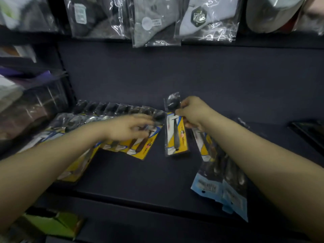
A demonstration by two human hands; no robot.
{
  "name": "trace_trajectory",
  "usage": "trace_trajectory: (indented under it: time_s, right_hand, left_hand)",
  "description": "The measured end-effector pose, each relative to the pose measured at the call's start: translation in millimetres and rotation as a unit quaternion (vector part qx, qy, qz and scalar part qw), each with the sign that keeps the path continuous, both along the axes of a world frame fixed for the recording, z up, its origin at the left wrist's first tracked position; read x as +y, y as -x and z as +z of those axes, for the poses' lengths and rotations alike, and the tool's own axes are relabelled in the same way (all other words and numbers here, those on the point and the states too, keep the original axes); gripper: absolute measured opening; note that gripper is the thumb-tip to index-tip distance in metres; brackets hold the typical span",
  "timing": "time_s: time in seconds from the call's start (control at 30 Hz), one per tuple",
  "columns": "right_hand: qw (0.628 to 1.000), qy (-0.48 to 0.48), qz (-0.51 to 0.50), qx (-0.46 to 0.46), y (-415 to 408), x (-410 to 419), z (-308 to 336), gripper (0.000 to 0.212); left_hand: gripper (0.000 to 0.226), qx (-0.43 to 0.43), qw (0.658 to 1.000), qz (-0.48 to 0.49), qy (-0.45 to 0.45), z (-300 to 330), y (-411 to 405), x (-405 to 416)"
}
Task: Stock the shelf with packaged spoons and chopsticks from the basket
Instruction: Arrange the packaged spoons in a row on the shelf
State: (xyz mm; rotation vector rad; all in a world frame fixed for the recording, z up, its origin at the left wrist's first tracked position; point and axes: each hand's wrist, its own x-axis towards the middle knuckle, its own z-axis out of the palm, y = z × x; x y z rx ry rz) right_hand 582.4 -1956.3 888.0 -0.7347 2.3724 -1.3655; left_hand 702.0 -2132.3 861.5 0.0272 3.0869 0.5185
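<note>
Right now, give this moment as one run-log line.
right hand: holding spoon pack | left hand: on fanned spoon row | shelf: partly stocked

Overlapping spoon packs left on shelf, single pack right.

Head view looks steeply down, close over the dark shelf.

A dark shelf spans the view under dim light. Clear-bagged garments hang above its back edge, and a green box sits below at left.
</note>
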Motion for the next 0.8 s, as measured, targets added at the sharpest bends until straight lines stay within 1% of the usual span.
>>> trace_trajectory:
  time_s: [0.03, 0.07, 0.1, 0.13, 0.17, 0.23, 0.3, 0.4, 0.47, 0.53, 0.63, 0.67, 0.73, 0.77, 0.8]
  right_hand:
    - [0.999, 0.004, -0.006, -0.053, -3, -6, -5, 0.021]
    - [0.995, 0.003, -0.014, -0.094, -5, -11, -10, 0.023]
    - [0.992, 0.001, -0.022, -0.124, -6, -15, -14, 0.025]
    - [0.989, -0.003, -0.031, -0.143, -6, -20, -19, 0.027]
    - [0.988, -0.007, -0.039, -0.152, -5, -23, -22, 0.027]
    - [0.986, -0.013, -0.056, -0.158, -6, -29, -26, 0.028]
    - [0.986, -0.021, -0.064, -0.153, -7, -33, -27, 0.029]
    - [0.988, -0.031, -0.071, -0.137, -6, -35, -28, 0.031]
    - [0.989, -0.035, -0.070, -0.123, -4, -35, -31, 0.033]
    - [0.993, -0.052, -0.070, -0.081, -1, -35, -35, 0.034]
    - [0.989, -0.124, -0.058, 0.050, 2, -34, -38, 0.031]
    - [0.982, -0.154, -0.050, 0.092, 2, -32, -35, 0.031]
    - [0.960, -0.209, -0.052, 0.176, 2, -25, -27, 0.027]
    - [0.945, -0.232, -0.072, 0.220, 5, -19, -24, 0.025]
    - [0.928, -0.261, -0.097, 0.249, 8, -11, -22, 0.029]
  left_hand:
    - [0.098, -0.054, 0.998, -0.031, 0.002, 2, -11, -4]
    - [0.110, -0.094, 0.994, -0.052, 0.009, 1, -21, -7]
    - [0.115, -0.117, 0.991, -0.064, 0.023, -1, -28, -7]
    - [0.113, -0.122, 0.990, -0.067, 0.038, -5, -31, -8]
    - [0.106, -0.114, 0.990, -0.064, 0.050, -7, -32, -7]
    - [0.085, -0.090, 0.992, -0.050, 0.068, -12, -31, -4]
    - [0.072, -0.057, 0.994, -0.038, 0.083, -17, -30, 1]
    - [0.070, -0.017, 0.993, -0.034, 0.108, -21, -28, 9]
    - [0.077, -0.005, 0.992, -0.030, 0.119, -22, -27, 13]
    - [0.086, 0.000, 0.992, -0.017, 0.124, -21, -26, 15]
    - [0.091, -0.008, 0.993, -0.016, 0.118, -19, -26, 17]
    - [0.089, -0.013, 0.994, -0.017, 0.111, -19, -26, 17]
    - [0.075, -0.023, 0.994, -0.026, 0.104, -19, -25, 16]
    - [0.070, -0.027, 0.994, -0.033, 0.104, -19, -25, 16]
    - [0.066, -0.032, 0.993, -0.036, 0.103, -20, -25, 17]
